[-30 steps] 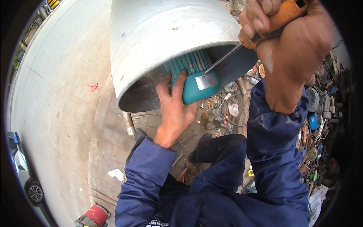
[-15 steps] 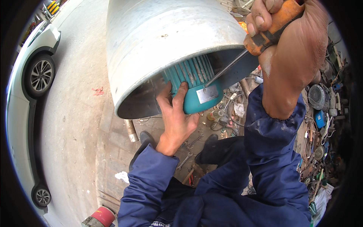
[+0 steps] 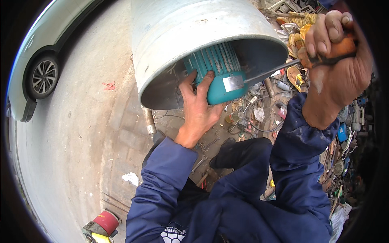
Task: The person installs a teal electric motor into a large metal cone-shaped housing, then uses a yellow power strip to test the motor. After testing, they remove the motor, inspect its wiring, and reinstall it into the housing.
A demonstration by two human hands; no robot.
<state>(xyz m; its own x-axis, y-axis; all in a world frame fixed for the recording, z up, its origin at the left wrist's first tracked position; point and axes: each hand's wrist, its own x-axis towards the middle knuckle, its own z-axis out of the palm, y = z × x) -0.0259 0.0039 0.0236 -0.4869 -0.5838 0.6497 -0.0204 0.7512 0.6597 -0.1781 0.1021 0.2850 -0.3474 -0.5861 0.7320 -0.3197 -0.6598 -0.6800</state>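
A teal electric motor (image 3: 227,95) with cooling ribs sits inside the open end of a large grey metal cylinder (image 3: 210,24). My left hand (image 3: 198,111) grips the motor's rounded end cover from the left, two fingers on top and the palm side below. A silvery label (image 3: 233,83) shows on that cover. In my right hand (image 3: 334,83) is a screwdriver (image 3: 279,67) with a worn orange handle, fingers wrapped round it. Its shaft slants down to the left, and the tip meets the right side of the cover by the label. What lies deeper in the cylinder is dark.
Wrenches (image 3: 199,164) lie on the ground by my feet. Cables, scrap and small parts (image 3: 259,113) crowd the right side. A metal pipe (image 3: 149,121) stands under the cylinder's rim. A red machine (image 3: 107,222) sits at lower left, and a white car (image 3: 30,52) is at far left.
My right hand has moved right with the screwdriver, whose tip has gone from above the label to the cover's right side. My left hand keeps its hold. The whole view has shifted.
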